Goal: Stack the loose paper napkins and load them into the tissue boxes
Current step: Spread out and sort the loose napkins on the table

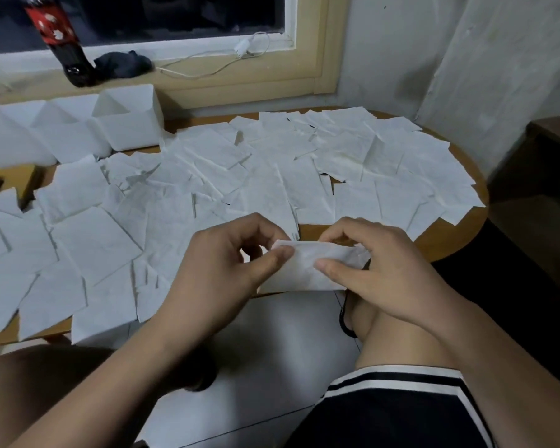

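Two risks flagged first. Likely to tear or crumple if pulled between left hand [227,253] and right hand [379,270] while pinched this firmly: thin, soft paper, creased in places. Likely also to drag neighbouring sheets off the near edge of the table [450,234] if set down with a sweep, given the overhang of several loose napkins [240,176] at the left front. Found holding one folded napkin [307,270] jointly: left thumb and forefinger pinching its upper left corner, right thumb pressing its front face, remaining right fingers curled round its right end. Located in the air just over the near table edge, above the lap, close to the spread but not plainly touching it. Seen as white, limp, folded into a narrow band, lower edge hanging free. Remainder lying flat and overlapping over nearly the whole tabletop, unstacked, some with raised creases. Row of white tissue boxes [126,124] standing open at far left, below the sill [207,76], well apart from both hands; contents not discernible. Judged early in the task: no stack visible, no loading begun.
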{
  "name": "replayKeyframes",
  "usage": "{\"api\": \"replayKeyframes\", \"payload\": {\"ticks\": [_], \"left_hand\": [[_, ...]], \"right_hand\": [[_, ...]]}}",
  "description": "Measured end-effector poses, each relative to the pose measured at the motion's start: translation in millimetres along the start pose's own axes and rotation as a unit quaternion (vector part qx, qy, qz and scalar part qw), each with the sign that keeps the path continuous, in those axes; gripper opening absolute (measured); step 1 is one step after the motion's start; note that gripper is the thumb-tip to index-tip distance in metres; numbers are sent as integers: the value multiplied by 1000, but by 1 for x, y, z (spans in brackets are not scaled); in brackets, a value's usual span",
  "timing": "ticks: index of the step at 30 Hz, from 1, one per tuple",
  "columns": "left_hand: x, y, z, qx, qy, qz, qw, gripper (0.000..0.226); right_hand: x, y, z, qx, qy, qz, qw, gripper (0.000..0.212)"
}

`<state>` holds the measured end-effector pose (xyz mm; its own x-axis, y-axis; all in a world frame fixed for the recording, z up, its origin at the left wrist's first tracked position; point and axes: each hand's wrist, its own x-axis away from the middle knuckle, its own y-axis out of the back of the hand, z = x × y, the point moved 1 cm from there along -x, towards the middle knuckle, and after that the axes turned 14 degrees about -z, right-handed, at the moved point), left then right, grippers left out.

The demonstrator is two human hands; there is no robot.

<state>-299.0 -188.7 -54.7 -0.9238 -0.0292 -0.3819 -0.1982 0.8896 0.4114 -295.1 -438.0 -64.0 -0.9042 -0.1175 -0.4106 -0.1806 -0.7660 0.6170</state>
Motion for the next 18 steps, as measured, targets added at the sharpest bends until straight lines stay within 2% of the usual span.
{"api": "replayKeyframes", "payload": {"ticks": [3, 8, 11, 18], "left_hand": [[-3, 12, 18, 26, 62, -25, 997, 9], [-8, 28, 42, 2, 162, -41, 986, 10], [-14, 35, 56, -43, 185, -25, 982, 11], [-26, 41, 75, -133, 193, -10, 972, 13]], "right_hand": [[-6, -10, -12, -63, -97, 46, 992, 10], [-23, -30, -19, -197, -180, 12, 964, 8], [-35, -44, -21, -182, -195, 2, 964, 12], [-46, -69, -26, -97, -220, 35, 970, 19]]}}
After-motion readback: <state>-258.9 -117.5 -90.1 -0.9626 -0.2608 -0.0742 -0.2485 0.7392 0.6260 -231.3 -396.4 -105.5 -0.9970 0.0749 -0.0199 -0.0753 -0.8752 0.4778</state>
